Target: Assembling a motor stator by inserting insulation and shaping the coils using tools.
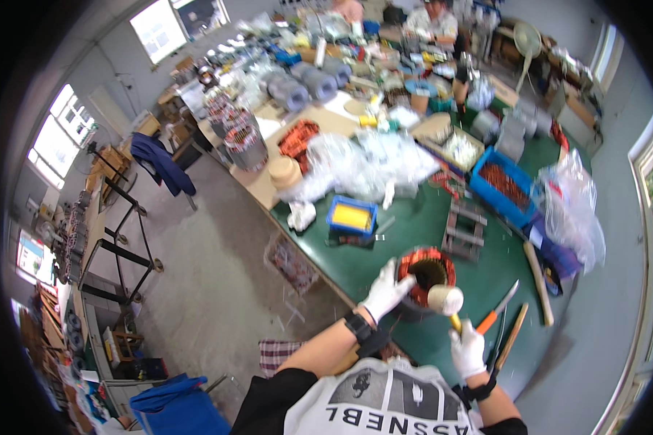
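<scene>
A round motor stator with copper-orange windings (434, 262) sits on the green table (406, 232) close to its near edge. My left hand (387, 291), in a white glove, rests on the stator's left rim. My right hand (468, 349), also gloved, grips the yellow handle of a mallet; its white head (445, 299) is against the stator's lower right rim. An orange-handled blade (496, 309) and a wooden stick (512, 335) lie just right of my right hand.
A small blue box with yellow contents (352, 216), a grey metal rack (465, 229), a blue bin of parts (503, 186), clear plastic bags (370, 163) and a wooden handle (537, 272) lie on the table. A person works at the far end (434, 23). Bare floor lies left.
</scene>
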Demonstrator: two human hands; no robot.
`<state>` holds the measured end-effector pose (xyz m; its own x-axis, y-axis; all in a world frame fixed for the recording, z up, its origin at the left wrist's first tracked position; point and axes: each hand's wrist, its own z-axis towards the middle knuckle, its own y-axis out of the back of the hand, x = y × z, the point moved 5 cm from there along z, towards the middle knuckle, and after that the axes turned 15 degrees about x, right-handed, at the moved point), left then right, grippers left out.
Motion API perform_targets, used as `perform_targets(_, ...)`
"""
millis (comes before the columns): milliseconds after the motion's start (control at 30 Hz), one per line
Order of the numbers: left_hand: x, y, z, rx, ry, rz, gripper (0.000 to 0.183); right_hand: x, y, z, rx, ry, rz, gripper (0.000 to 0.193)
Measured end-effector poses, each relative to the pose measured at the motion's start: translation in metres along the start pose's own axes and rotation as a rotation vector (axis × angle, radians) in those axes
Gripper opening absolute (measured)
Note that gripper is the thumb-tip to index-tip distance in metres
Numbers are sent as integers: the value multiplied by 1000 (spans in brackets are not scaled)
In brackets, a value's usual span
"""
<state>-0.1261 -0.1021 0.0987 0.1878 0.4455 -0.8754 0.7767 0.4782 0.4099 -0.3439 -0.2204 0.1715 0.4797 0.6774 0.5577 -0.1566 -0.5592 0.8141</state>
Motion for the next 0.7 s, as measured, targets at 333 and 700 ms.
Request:
perform_targets(333,9,-11,10,-46,-13,-20,88,-3,-14,3,110,-31,-66,21)
perform_targets(700,30,-1,1,-84,-45,-333,50,84,49,68,-83,122,224,16)
